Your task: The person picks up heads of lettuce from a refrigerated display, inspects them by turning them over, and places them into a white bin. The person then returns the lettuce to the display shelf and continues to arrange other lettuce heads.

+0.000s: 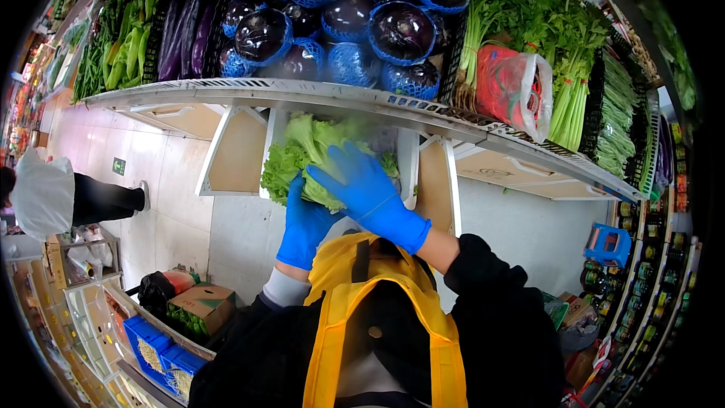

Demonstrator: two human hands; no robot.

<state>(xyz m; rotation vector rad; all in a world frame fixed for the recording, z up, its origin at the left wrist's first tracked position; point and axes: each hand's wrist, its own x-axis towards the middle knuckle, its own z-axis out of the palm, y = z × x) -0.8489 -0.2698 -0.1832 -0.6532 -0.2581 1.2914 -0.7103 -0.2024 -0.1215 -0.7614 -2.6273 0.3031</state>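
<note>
A head of green leaf lettuce [315, 141] lies between my blue-gloved hands, above an open white bin [409, 167] under the display shelf. My left hand [308, 224] cups the lettuce from below, thumb up along its near side. Across the right side of the leaves rests my right hand [374, 190], fingers extended and partly spread, a thin band around the glove. More green leaves [389, 163] show in the bin beyond my right hand. The leaves hide most of the bin's inside.
The metal shelf edge [340, 94] runs just beyond my hands, with netted round eggplants [403, 31] and celery [569, 107] above it. Cabinet doors stand open at left [235, 153] and right [437, 187]. A person [73, 192] is on the left; a blue stool [608, 245] stands right.
</note>
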